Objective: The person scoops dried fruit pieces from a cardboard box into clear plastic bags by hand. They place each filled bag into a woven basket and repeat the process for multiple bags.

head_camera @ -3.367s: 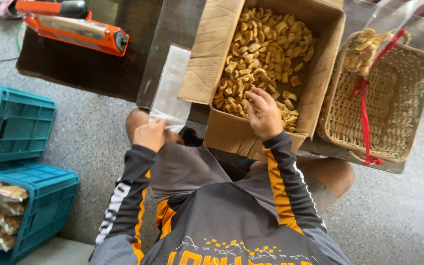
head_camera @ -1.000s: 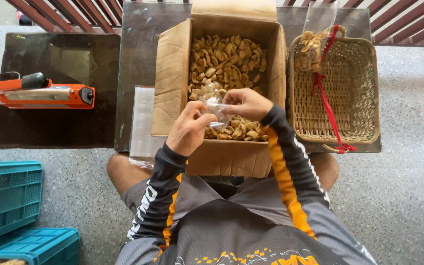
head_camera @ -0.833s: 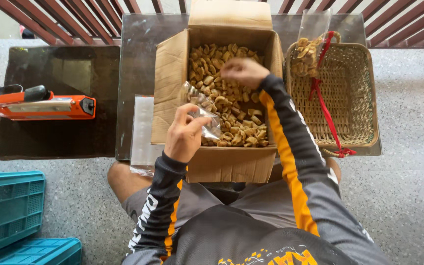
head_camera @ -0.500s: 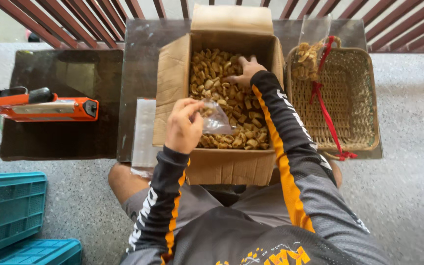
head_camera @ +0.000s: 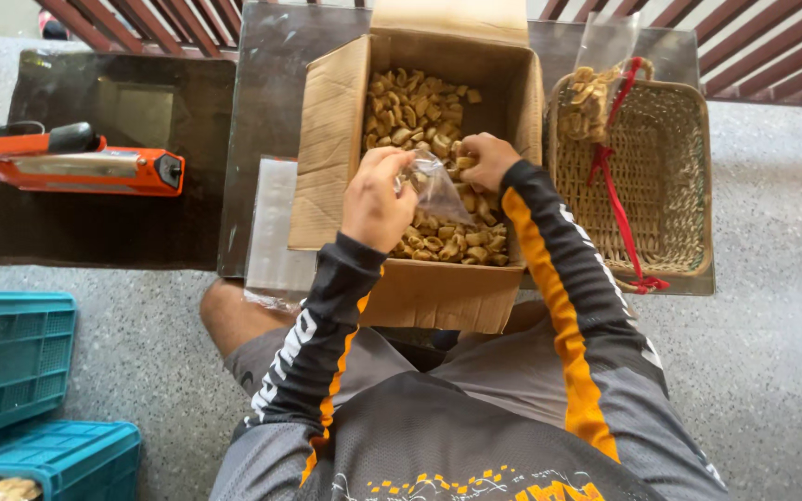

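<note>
In the head view, a person sits on the floor over an open cardboard box (head_camera: 331, 148) of pale tan snack pieces (head_camera: 415, 107). The left hand (head_camera: 378, 197) hangs over the box's near half, fingers closed on the mouth of a small clear plastic bag (head_camera: 438, 184), which stretches from that hand toward 3 o'clock and sags onto the pieces. The right hand (head_camera: 485, 160) lies at 2 o'clock from the left hand, just beside the bag's far edge, fingers curled around a clutch of pieces; how tight that grip is cannot be told. The bag sits between the two hands, touching the left one and right up against the right one.

At 3 o'clock from the box stands a woven basket (head_camera: 670, 186) with a red ribbon (head_camera: 614, 176) trailing across it and a filled clear bag (head_camera: 591, 88) at its far corner. At 9 o'clock from the box, a stack of flat clear bags (head_camera: 271, 223) lies against its side. Farther out at 9 o'clock an orange heat sealer (head_camera: 81, 167) rests on a dark board (head_camera: 113, 232). At 7 o'clock, near the person's left knee, sit two teal plastic crates (head_camera: 16, 371)
</note>
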